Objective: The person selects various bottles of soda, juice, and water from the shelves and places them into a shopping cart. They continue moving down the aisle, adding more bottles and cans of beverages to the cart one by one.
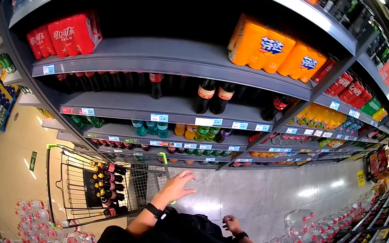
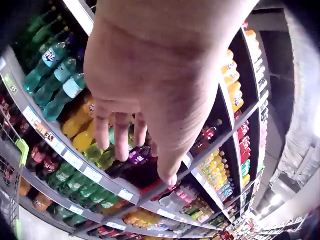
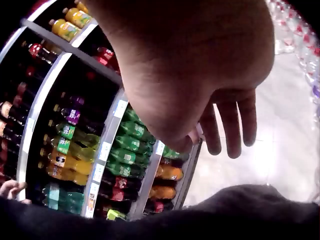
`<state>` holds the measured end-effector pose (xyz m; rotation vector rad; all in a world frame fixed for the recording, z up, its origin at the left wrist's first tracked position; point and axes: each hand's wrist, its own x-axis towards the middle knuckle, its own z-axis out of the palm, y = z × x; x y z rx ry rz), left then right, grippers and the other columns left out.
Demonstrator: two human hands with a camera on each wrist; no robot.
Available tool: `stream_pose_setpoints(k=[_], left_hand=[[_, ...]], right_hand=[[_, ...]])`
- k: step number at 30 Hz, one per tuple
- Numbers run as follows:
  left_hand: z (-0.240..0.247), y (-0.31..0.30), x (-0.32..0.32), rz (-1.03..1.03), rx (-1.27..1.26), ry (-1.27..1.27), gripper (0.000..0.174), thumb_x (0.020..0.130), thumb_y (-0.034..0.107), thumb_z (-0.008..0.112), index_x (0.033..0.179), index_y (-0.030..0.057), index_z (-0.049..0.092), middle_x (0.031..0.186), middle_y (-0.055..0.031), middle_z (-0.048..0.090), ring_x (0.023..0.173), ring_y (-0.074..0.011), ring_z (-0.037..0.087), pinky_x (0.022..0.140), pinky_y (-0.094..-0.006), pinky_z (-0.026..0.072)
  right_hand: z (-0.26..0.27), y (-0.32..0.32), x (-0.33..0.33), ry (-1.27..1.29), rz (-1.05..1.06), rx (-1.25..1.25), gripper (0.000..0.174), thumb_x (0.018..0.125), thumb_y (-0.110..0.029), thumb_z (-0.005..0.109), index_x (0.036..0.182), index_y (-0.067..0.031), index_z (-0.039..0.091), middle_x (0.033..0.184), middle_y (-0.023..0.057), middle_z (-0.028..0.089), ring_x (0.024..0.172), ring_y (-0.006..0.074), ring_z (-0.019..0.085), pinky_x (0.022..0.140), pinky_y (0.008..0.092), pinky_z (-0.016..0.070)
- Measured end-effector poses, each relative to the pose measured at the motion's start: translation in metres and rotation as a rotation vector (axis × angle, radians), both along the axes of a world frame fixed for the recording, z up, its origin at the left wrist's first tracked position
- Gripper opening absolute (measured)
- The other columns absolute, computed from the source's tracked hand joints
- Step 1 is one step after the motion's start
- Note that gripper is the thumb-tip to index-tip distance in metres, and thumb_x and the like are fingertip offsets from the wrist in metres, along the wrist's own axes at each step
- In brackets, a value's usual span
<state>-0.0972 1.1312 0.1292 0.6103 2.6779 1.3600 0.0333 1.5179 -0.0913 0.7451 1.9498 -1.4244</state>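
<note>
My left hand [image 1: 175, 187] is raised in front of the lower shelves, beside a shopping cart, with its fingers spread and nothing in it. In the left wrist view the same hand [image 2: 150, 95] overlaps rows of soda bottles, its fingers loosely extended. Lower and to the right, my right hand [image 1: 233, 225] hangs near my body over the floor. Its fingers look relaxed and hold nothing in the right wrist view. The shopping cart [image 1: 51, 185] carries several dark bottles [image 1: 109, 186] with yellow caps, lying on their sides.
A long drink shelf [image 1: 164, 54] runs across the front, with two dark cola bottles [image 1: 213, 97], orange packs [image 1: 269, 46] and red packs [image 1: 67, 33]. Clear bottles with red caps [image 1: 299, 232] stand on the floor at right; more clear bottles [image 1: 47, 231] stand at lower left.
</note>
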Motion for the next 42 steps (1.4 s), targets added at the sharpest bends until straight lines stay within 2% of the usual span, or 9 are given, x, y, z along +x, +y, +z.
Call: stream_pose_setpoints(k=[3, 7, 15, 19, 22, 28, 33, 35, 42], left_hand=[[-0.033, -0.019, 0.006, -0.048, -0.183, -0.228, 0.045, 0.090, 0.037, 0.074, 0.127, 0.0141, 0.062, 0.130, -0.0120, 0.063, 0.118, -0.0367, 0.063, 0.096, -0.0462, 0.0531], [-0.068, -0.043, 0.013, -0.061, -0.410, -0.414, 0.054, 0.090, 0.042, 0.071, 0.132, 0.0108, 0.061, 0.129, -0.0159, 0.066, 0.117, -0.0359, 0.064, 0.096, -0.0473, 0.0525], [-0.024, -0.047, -0.041, 0.101, -0.195, -0.225, 0.046, 0.095, 0.030, 0.067, 0.132, 0.0047, 0.058, 0.136, -0.0171, 0.061, 0.118, -0.0386, 0.063, 0.097, -0.0474, 0.0520], [0.042, -0.022, -0.092, 0.219, 0.051, 0.040, 0.039, 0.096, 0.019, 0.065, 0.132, 0.0060, 0.058, 0.136, -0.0157, 0.058, 0.124, -0.0374, 0.058, 0.103, -0.0449, 0.0487], [0.085, 0.004, -0.132, 0.336, 0.146, 0.119, 0.048, 0.094, 0.017, 0.069, 0.137, 0.0040, 0.052, 0.141, -0.0179, 0.053, 0.130, -0.0383, 0.054, 0.107, -0.0441, 0.0462], [0.124, 0.056, -0.223, 0.767, 0.111, 0.557, 0.069, 0.085, 0.016, 0.082, 0.141, -0.0011, 0.045, 0.141, -0.0245, 0.051, 0.134, -0.0370, 0.049, 0.104, -0.0436, 0.0472], [0.108, 0.062, -0.288, 0.740, 0.389, 0.358, 0.056, 0.085, 0.008, 0.080, 0.130, -0.0040, 0.050, 0.125, -0.0187, 0.060, 0.118, -0.0241, 0.062, 0.092, -0.0361, 0.0533], [0.109, 0.064, -0.291, 0.625, 0.613, 0.247, 0.054, 0.086, 0.007, 0.080, 0.128, -0.0053, 0.050, 0.115, -0.0151, 0.065, 0.107, -0.0192, 0.065, 0.085, -0.0340, 0.0559], [0.122, 0.078, -0.215, 0.786, 0.460, 0.317, 0.051, 0.070, 0.003, 0.084, 0.117, 0.0039, 0.062, 0.113, -0.0100, 0.071, 0.106, -0.0159, 0.068, 0.094, -0.0326, 0.0542]], right_hand=[[0.009, 0.002, -0.052, 0.038, 0.122, 0.098, 0.022, 0.092, -0.018, 0.065, 0.109, -0.0060, 0.069, 0.091, 0.0067, 0.072, 0.069, 0.0187, 0.070, 0.055, 0.0319, 0.0538], [0.029, -0.018, -0.140, 0.510, 0.274, 0.261, 0.017, 0.090, -0.013, 0.068, 0.103, -0.0020, 0.072, 0.084, 0.0063, 0.072, 0.070, 0.0166, 0.069, 0.062, 0.0307, 0.0554], [0.221, -0.126, -0.318, 1.218, 0.114, 0.185, 0.032, 0.093, -0.016, 0.075, 0.119, 0.0005, 0.067, 0.101, 0.0089, 0.072, 0.089, 0.0177, 0.066, 0.084, 0.0334, 0.0533], [0.283, -0.161, -0.372, 1.302, 0.080, 0.149, 0.064, 0.086, -0.020, 0.082, 0.141, -0.0015, 0.054, 0.132, 0.0137, 0.061, 0.120, 0.0260, 0.060, 0.097, 0.0385, 0.0493], [0.299, -0.170, -0.410, 1.368, 0.077, 0.058, 0.080, 0.083, -0.022, 0.085, 0.148, -0.0006, 0.044, 0.136, 0.0163, 0.057, 0.124, 0.0293, 0.056, 0.102, 0.0419, 0.0469], [0.296, -0.170, -0.459, 1.332, 0.101, -0.247, 0.064, 0.087, -0.025, 0.083, 0.137, 0.0039, 0.053, 0.127, 0.0193, 0.063, 0.116, 0.0301, 0.060, 0.105, 0.0399, 0.0435], [0.299, -0.172, -0.469, 1.448, 0.247, -0.240, 0.056, 0.086, -0.024, 0.083, 0.128, 0.0045, 0.059, 0.125, 0.0209, 0.064, 0.115, 0.0317, 0.061, 0.105, 0.0424, 0.0438], [0.297, -0.171, -0.471, 1.432, 0.239, -0.259, 0.054, 0.085, -0.021, 0.084, 0.127, 0.0047, 0.060, 0.123, 0.0194, 0.065, 0.112, 0.0296, 0.062, 0.104, 0.0415, 0.0448], [0.308, -0.168, -0.454, 1.368, 0.208, -0.450, 0.057, 0.083, -0.009, 0.085, 0.130, 0.0054, 0.054, 0.117, 0.0133, 0.066, 0.106, 0.0201, 0.063, 0.099, 0.0354, 0.0498]])
